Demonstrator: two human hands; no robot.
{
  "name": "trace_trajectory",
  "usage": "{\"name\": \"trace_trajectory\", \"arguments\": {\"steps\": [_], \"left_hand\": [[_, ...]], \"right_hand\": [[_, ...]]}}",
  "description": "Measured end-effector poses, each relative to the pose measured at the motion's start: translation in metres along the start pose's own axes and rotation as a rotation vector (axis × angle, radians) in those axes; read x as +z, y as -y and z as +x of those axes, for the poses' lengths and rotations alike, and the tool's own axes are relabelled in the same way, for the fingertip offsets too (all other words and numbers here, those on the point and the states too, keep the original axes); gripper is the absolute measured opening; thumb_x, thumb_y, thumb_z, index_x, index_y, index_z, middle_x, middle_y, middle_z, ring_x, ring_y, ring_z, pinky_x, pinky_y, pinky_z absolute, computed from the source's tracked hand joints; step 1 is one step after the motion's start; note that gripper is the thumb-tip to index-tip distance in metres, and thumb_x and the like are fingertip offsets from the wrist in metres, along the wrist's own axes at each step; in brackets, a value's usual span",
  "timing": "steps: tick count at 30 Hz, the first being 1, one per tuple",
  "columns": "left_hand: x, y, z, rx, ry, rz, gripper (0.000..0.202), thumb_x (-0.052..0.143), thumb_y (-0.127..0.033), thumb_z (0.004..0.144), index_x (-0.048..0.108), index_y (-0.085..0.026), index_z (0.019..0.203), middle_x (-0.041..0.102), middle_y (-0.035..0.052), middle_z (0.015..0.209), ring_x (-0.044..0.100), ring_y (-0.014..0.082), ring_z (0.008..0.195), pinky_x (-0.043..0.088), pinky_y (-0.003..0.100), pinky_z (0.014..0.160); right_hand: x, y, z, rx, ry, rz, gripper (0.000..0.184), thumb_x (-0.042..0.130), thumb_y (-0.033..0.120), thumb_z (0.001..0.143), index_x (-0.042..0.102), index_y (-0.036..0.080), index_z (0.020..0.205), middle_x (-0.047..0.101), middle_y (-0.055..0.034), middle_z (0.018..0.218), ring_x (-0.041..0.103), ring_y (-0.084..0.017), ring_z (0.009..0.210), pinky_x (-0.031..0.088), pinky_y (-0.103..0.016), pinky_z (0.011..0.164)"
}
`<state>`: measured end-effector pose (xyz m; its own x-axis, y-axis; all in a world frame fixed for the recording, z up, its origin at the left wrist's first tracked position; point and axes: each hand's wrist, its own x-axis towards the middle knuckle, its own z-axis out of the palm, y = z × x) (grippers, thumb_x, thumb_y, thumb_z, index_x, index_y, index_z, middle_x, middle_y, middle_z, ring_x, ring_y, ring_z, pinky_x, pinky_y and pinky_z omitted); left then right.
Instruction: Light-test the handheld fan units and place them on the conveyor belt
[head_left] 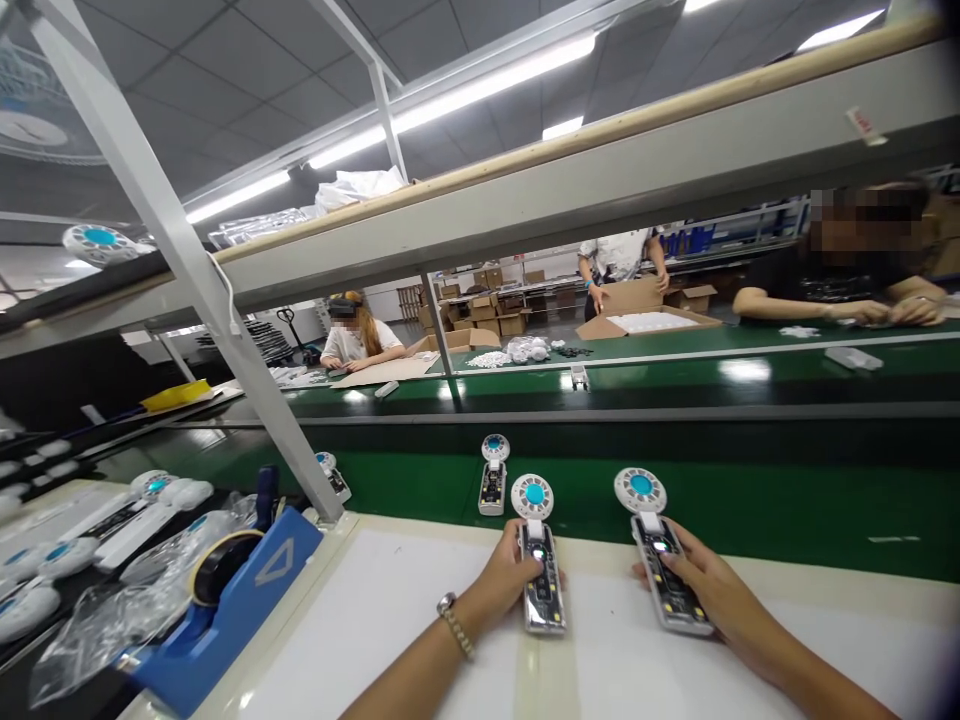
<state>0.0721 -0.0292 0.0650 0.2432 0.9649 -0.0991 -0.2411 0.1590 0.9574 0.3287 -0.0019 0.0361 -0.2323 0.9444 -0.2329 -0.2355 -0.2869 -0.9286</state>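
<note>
The left hand (496,582) grips the left device (546,600), its fingers (530,568) closed round the casing: the thumb lies over the dark circuit board, and fingertips show at the casing's right side. The right hand (716,585) grips the right device (671,595) from its right side, the thumb over the board and fingertips showing at the left edge. On both, a small light glows beside the thumb, and the round white head with a teal centre points to the far side, beyond the fingers. The left device stands nearly straight; the right one slants, its head to the far left and its base to the near right. They are apart, over the far part of the desk (360,620).

Just beyond the left device, a third device (492,485) lies on the green belt (787,515), clear of the fingers. A fourth (339,484) lies farther left, partly hidden by the metal post (247,370). Near left are a blue tape dispenser (240,615) and a clear plastic bag (90,630). Across the belt, a co-worker (619,258) stands at an open carton (637,295).
</note>
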Motion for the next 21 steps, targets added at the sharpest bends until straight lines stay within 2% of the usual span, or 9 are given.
{"name": "trace_trajectory", "arguments": {"steps": [7, 13, 21], "left_hand": [[-0.005, 0.000, 0.001, -0.024, 0.032, -0.022, 0.047, 0.064, -0.017, 0.066, 0.035, -0.019, 0.102, 0.056, 0.0048, 0.091, 0.063, 0.0199, 0.075, 0.048, 0.041, 0.073], [-0.001, -0.006, -0.003, -0.040, 0.039, -0.027, 0.045, 0.066, -0.016, 0.064, 0.038, -0.018, 0.099, 0.057, 0.0059, 0.092, 0.063, 0.0209, 0.077, 0.047, 0.039, 0.074], [-0.004, -0.003, -0.002, -0.043, 0.048, -0.031, 0.051, 0.070, -0.018, 0.062, 0.038, -0.018, 0.101, 0.056, 0.0053, 0.092, 0.063, 0.0222, 0.080, 0.047, 0.040, 0.074]], "right_hand": [[0.007, 0.010, -0.015, 0.003, 0.027, -0.040, 0.084, 0.060, 0.047, 0.070, 0.017, 0.019, 0.137, 0.068, -0.0110, 0.089, 0.063, -0.030, 0.091, 0.051, -0.039, 0.075], [0.004, 0.005, -0.012, 0.006, 0.024, -0.002, 0.081, 0.061, 0.047, 0.071, 0.019, 0.022, 0.136, 0.069, -0.0107, 0.091, 0.061, -0.030, 0.095, 0.050, -0.039, 0.077], [0.003, 0.006, -0.013, 0.016, 0.024, -0.019, 0.081, 0.061, 0.046, 0.073, 0.017, 0.023, 0.137, 0.069, -0.0098, 0.091, 0.062, -0.029, 0.093, 0.051, -0.038, 0.077]]}}
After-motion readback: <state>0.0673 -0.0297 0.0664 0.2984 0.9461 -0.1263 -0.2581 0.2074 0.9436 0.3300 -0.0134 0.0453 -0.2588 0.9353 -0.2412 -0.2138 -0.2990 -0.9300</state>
